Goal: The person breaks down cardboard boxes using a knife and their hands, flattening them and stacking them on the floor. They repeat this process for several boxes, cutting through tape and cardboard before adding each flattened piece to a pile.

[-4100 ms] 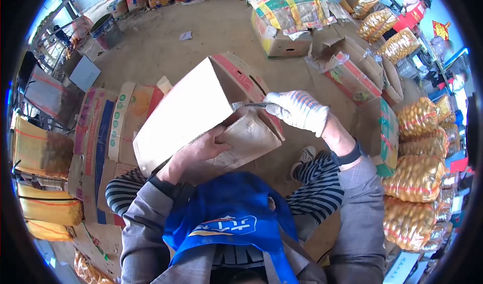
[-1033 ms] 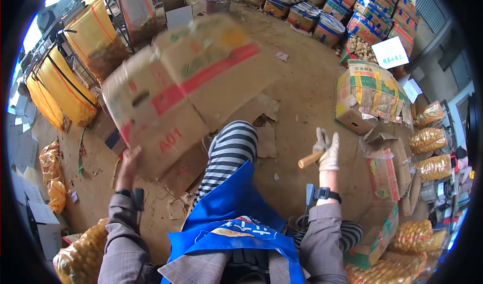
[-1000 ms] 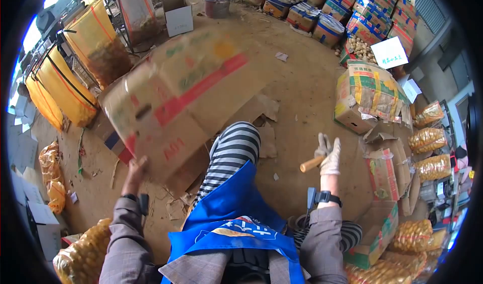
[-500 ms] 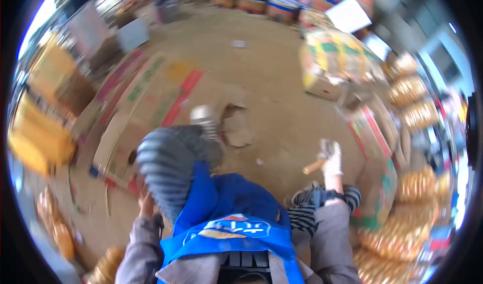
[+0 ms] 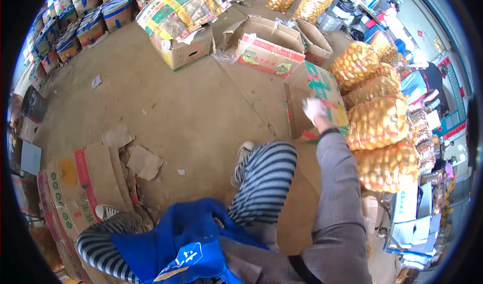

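My right hand [image 5: 315, 110], in a whitish glove, reaches out to the right at the open cardboard box [image 5: 322, 85] with green and red print. Its fingers look curled, but their tips and anything in them are hidden. From this view I cannot tell whether the hand touches the box or is just in front of it. My left hand is out of the picture. Below are my striped trouser legs and the blue apron [image 5: 191, 233].
Full net sacks [image 5: 377, 123] are stacked at the right. Two open boxes [image 5: 271, 50] and a covered box [image 5: 188, 47] stand ahead. Flattened cardboard [image 5: 80, 183] lies at the left. People [image 5: 397, 22] are in the far right background.
The view has swung to the right. My right hand has moved from beside my knee to the green-printed box, and the brown stick-like object it held no longer shows. My left hand has left the view.
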Action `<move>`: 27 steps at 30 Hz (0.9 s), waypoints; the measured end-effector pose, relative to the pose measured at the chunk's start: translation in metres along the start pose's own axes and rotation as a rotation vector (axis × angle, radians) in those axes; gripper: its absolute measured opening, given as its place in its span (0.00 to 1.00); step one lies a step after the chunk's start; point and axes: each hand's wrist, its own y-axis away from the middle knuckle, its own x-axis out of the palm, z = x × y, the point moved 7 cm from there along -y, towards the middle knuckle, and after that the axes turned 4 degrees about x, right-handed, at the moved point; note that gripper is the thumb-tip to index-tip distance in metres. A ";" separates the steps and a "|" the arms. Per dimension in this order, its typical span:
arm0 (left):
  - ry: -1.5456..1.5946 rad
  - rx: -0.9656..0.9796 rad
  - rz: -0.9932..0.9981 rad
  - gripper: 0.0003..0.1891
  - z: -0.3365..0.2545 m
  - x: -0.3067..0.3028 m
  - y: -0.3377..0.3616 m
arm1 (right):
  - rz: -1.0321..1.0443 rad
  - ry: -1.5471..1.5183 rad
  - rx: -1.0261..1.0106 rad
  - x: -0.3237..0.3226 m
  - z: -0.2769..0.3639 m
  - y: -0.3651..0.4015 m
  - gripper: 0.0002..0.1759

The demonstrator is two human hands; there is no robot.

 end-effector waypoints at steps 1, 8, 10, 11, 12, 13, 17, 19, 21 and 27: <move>-0.028 0.005 0.005 0.22 -0.009 0.004 0.002 | 0.049 0.212 -0.114 0.054 -0.028 -0.003 0.09; -0.183 0.012 -0.029 0.22 -0.059 0.006 0.019 | 0.306 0.246 0.374 0.175 -0.121 -0.006 0.22; -0.198 0.067 -0.063 0.22 -0.080 -0.018 0.020 | 0.266 0.329 0.131 0.174 -0.104 -0.008 0.15; -0.205 0.108 -0.085 0.22 -0.094 -0.037 0.018 | 0.221 0.419 -0.160 0.135 -0.066 0.000 0.13; -0.211 0.166 -0.115 0.22 -0.114 -0.062 0.013 | 0.001 0.317 -0.228 0.119 -0.055 -0.014 0.09; -0.215 0.233 -0.143 0.22 -0.137 -0.087 0.011 | -0.110 0.246 -0.233 0.075 -0.030 -0.023 0.08; -0.244 0.589 -0.253 0.22 -0.281 -0.177 0.033 | -0.419 0.021 -0.348 -0.122 0.043 -0.029 0.10; -0.297 0.780 -0.242 0.22 -0.354 -0.175 0.053 | -0.450 -0.343 -0.474 -0.188 0.055 -0.009 0.14; -0.409 0.971 -0.149 0.22 -0.413 -0.123 0.075 | -0.224 -0.809 -0.485 -0.218 0.069 0.015 0.23; -0.843 1.229 0.267 0.47 -0.436 0.112 0.196 | 0.640 -1.555 -0.056 -0.099 0.146 0.119 0.27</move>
